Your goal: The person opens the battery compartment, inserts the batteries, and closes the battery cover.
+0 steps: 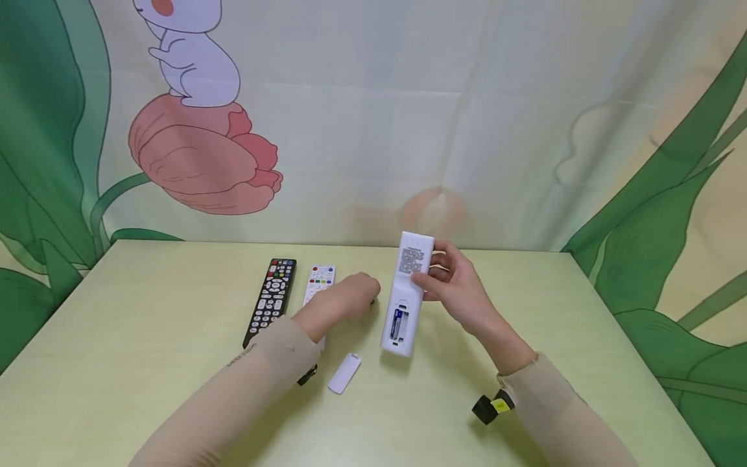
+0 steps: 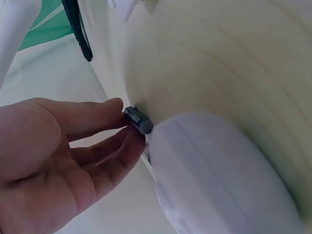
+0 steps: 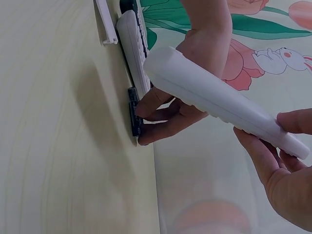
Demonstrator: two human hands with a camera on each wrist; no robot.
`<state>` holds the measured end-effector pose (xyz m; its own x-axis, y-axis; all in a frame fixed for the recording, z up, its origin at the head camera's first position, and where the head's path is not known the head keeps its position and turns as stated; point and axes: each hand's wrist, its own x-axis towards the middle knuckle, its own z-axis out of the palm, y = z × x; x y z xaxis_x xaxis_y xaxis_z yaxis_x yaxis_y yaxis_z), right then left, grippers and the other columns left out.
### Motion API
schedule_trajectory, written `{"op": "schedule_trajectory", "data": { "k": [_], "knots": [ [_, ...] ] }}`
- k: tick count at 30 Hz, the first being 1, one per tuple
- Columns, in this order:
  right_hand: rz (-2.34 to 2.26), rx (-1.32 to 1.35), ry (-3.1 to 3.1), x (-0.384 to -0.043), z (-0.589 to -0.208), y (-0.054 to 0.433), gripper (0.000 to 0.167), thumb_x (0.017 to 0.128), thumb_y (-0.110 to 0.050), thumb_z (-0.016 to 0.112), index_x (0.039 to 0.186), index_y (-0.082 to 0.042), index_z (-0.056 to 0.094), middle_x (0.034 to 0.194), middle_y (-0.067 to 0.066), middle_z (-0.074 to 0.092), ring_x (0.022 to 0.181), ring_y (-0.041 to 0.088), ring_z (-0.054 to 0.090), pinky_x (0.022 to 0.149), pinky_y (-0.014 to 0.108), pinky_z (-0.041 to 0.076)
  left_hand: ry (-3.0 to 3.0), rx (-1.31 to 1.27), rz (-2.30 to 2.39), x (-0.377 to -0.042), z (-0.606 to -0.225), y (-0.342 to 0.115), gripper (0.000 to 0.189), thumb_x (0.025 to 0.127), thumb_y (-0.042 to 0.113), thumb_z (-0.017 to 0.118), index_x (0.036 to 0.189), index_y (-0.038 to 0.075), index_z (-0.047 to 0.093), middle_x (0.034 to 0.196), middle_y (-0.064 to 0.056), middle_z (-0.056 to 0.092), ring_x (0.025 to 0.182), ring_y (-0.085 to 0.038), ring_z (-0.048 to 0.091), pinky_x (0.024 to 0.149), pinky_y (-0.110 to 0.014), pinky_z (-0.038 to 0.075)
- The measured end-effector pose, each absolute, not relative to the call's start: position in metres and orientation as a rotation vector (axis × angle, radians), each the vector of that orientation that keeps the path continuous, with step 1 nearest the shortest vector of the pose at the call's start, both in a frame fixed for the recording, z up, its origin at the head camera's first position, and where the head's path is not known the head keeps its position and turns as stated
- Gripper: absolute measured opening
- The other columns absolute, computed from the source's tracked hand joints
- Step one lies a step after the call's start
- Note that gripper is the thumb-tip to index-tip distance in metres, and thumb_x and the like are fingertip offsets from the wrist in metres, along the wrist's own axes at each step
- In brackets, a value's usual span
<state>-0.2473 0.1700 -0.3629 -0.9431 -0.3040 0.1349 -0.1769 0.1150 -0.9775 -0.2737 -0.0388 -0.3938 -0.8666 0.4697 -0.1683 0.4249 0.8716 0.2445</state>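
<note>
In the head view my right hand [image 1: 461, 288] holds a white remote control [image 1: 403, 290] up off the table, its back turned toward me. The battery compartment [image 1: 399, 324] is uncovered and a dark blue battery [image 1: 396, 323] lies in it. My left hand [image 1: 349, 295] is low over the table, left of this remote. Its fingertips pinch a small dark battery [image 2: 138, 120], plain in the left wrist view and close to the tabletop in the right wrist view. From the head the left hand mostly hides that battery.
A white battery cover [image 1: 344, 373] lies on the table [image 1: 146, 363] in front of the held remote. To the left lie a black remote [image 1: 272, 292] and a second white remote [image 1: 320, 277], partly under my left arm. A printed curtain [image 1: 362, 143] hangs behind the table's far edge.
</note>
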Motion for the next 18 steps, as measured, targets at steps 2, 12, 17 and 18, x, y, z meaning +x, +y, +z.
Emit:
{"op": "schedule_trajectory", "data": {
  "k": [2, 12, 17, 18],
  "knots": [
    [-1.966, -0.483, 2.271, -0.2477, -0.3636, 0.1707, 0.053, 0.096, 0.002, 0.067, 0.143, -0.002, 0.042, 0.123, 0.022, 0.057, 0.106, 0.031, 0.065, 0.078, 0.04, 0.062, 2.821, 0.694, 0.287, -0.2735, -0.3935, -0.0373, 0.016, 0.097, -0.007, 0.059, 0.086, 0.004, 0.064, 0.083, -0.009, 0.061, 0.072, -0.021, 0.053, 0.065, -0.031, 0.049],
    [-1.942, -0.481, 2.292, -0.2464, -0.3655, 0.1711, 0.054, 0.097, -0.001, 0.069, 0.144, -0.004, 0.042, 0.124, 0.021, 0.058, 0.107, 0.032, 0.065, 0.079, 0.042, 0.062, 2.821, 0.71, 0.307, -0.2713, -0.3943, -0.0359, 0.019, 0.092, -0.011, 0.062, 0.093, 0.004, 0.074, 0.083, -0.006, 0.065, 0.069, -0.019, 0.055, 0.06, -0.028, 0.047],
    [-1.951, -0.475, 2.285, -0.2459, -0.3655, 0.1706, 0.053, 0.096, 0.0, 0.069, 0.143, -0.004, 0.043, 0.124, 0.021, 0.058, 0.107, 0.032, 0.065, 0.079, 0.042, 0.062, 2.806, 0.719, 0.322, -0.27, -0.3952, -0.0362, 0.016, 0.093, -0.008, 0.064, 0.097, 0.005, 0.073, 0.09, -0.007, 0.068, 0.076, -0.019, 0.058, 0.069, -0.03, 0.053],
    [-1.953, -0.472, 2.283, -0.2458, -0.3657, 0.1706, 0.053, 0.096, 0.0, 0.068, 0.143, -0.005, 0.043, 0.124, 0.02, 0.058, 0.107, 0.032, 0.065, 0.079, 0.042, 0.062, 2.801, 0.718, 0.335, -0.2699, -0.3958, -0.0366, 0.016, 0.093, -0.008, 0.064, 0.097, 0.005, 0.072, 0.091, -0.007, 0.068, 0.078, -0.019, 0.058, 0.071, -0.031, 0.053]
  ]
}}
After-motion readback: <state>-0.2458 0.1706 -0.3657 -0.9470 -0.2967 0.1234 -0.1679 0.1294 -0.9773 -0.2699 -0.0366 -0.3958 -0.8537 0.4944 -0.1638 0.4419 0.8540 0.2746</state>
